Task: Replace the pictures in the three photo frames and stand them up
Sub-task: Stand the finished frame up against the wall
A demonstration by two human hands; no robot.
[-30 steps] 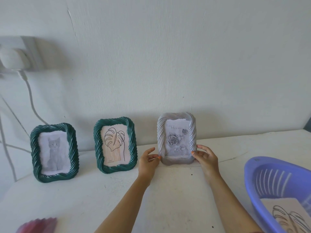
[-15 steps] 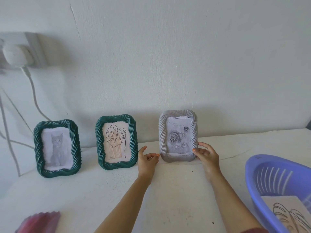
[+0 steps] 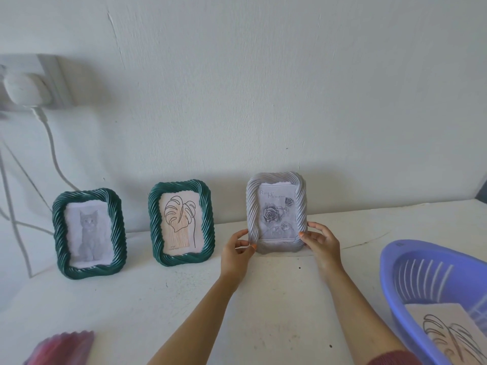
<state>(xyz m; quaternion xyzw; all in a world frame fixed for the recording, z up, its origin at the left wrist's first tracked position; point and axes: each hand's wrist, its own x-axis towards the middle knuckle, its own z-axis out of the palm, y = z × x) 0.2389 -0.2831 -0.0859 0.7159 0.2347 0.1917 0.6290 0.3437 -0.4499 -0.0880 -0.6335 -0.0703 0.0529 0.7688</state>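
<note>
White tabletop meets a pale wall. Both hands pinch the grey frame standing upright between them: left hand at its lower left corner, right hand at its lower right. Left of the hands stand 2 green frames, the leaf frame and cat frame; right, a purple basket.

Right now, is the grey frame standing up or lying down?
Standing up: the grey frame faces forward on the table, steadied by both hands.
</note>
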